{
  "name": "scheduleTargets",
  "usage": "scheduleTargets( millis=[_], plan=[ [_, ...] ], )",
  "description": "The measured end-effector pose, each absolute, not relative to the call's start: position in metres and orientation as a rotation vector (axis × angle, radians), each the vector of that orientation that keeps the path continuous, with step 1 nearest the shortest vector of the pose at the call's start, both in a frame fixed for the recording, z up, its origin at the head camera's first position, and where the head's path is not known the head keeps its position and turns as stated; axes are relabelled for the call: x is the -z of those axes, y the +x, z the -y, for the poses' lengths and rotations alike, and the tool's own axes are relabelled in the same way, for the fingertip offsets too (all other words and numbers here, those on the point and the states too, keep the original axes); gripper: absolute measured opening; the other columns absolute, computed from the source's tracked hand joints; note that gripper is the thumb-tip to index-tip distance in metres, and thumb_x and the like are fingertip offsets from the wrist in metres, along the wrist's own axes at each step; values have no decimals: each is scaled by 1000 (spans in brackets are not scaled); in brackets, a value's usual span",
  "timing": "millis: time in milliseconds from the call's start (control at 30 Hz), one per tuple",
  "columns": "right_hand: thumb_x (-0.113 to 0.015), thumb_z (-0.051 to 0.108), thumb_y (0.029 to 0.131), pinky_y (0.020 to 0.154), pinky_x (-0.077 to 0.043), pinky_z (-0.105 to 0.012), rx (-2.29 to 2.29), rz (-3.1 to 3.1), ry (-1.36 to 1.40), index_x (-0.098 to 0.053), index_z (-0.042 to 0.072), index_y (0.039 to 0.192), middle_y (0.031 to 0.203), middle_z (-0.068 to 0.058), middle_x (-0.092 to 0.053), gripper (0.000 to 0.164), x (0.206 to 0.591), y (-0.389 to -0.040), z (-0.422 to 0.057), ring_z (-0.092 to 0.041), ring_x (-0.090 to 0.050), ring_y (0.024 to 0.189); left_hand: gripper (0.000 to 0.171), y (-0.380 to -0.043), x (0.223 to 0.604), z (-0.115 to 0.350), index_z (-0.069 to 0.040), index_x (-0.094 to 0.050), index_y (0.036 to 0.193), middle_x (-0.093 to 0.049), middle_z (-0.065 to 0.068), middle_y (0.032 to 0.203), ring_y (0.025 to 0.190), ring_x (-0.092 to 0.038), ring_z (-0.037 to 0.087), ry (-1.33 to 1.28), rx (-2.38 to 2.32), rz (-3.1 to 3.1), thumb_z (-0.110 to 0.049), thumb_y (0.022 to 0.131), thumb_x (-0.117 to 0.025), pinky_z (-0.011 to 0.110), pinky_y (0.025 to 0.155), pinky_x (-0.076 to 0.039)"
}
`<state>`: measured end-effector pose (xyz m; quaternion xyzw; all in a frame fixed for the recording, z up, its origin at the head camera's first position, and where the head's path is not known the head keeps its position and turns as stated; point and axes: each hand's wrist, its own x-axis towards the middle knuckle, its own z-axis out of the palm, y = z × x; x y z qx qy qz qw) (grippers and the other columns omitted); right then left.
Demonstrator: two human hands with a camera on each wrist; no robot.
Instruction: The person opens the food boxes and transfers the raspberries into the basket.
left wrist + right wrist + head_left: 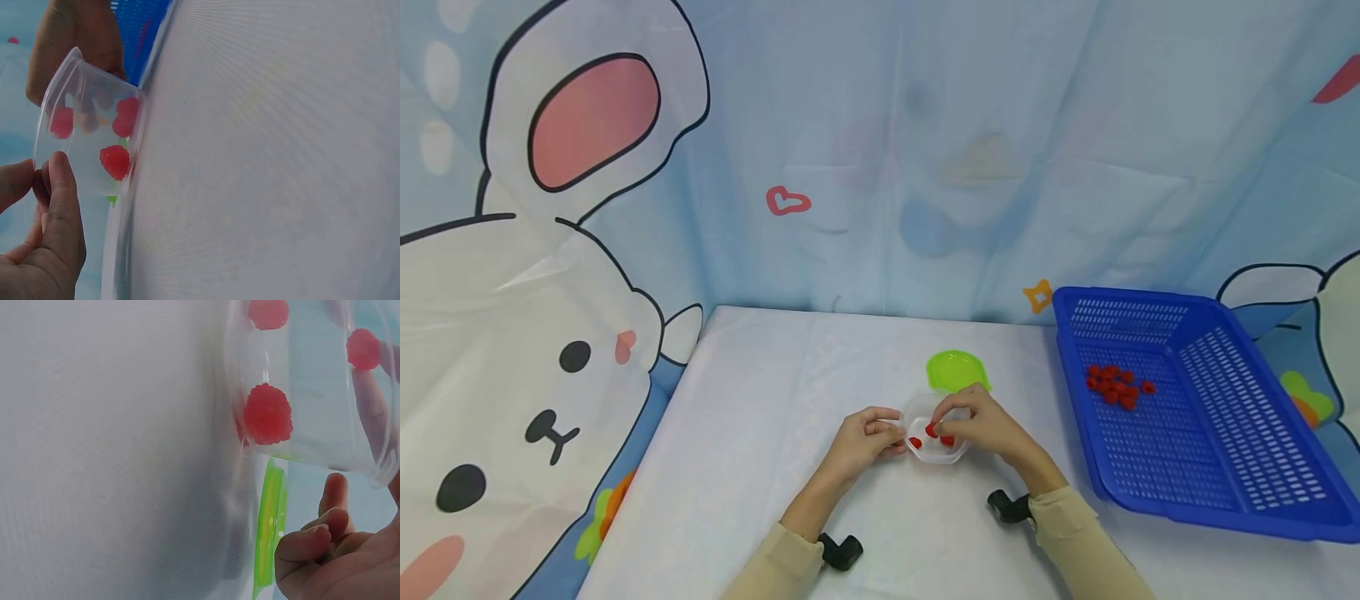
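Observation:
A clear plastic cup (934,457) stands on the white table in the middle of the head view. My left hand (867,442) pinches its rim between thumb and fingers on the left side. The right hand (983,421) reaches over the opposite rim, and its thumb and index finger pinch a red raspberry (364,349) inside the cup, above the bottom. Other raspberries lie low in the cup, one raspberry (115,162) near the left hand and another raspberry (268,414) on the right hand's side.
Just behind the cup lies a bright green lid (955,369). A large blue perforated basket (1187,454) occupies the right side, with a cluster of raspberries (1116,387) in it. A printed curtain (865,250) hangs behind the table's back edge.

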<state>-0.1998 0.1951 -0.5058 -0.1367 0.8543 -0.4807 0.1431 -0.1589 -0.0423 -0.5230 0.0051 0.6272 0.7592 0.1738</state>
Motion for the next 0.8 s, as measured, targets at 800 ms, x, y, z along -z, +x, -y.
scheduleTargets(
  millis=[800],
  plan=[
    [-66,12,93,72,-42,-34,1758,-2240,-173,-72,6,97,103,-8,-62,9,484,-200,-214,-30,-45,103,32,-159,522,42,8,-59,123,-71,14,93,82,-71,20,6,-2147,-1787,1,94,-67,37,82,-60]
  ],
)
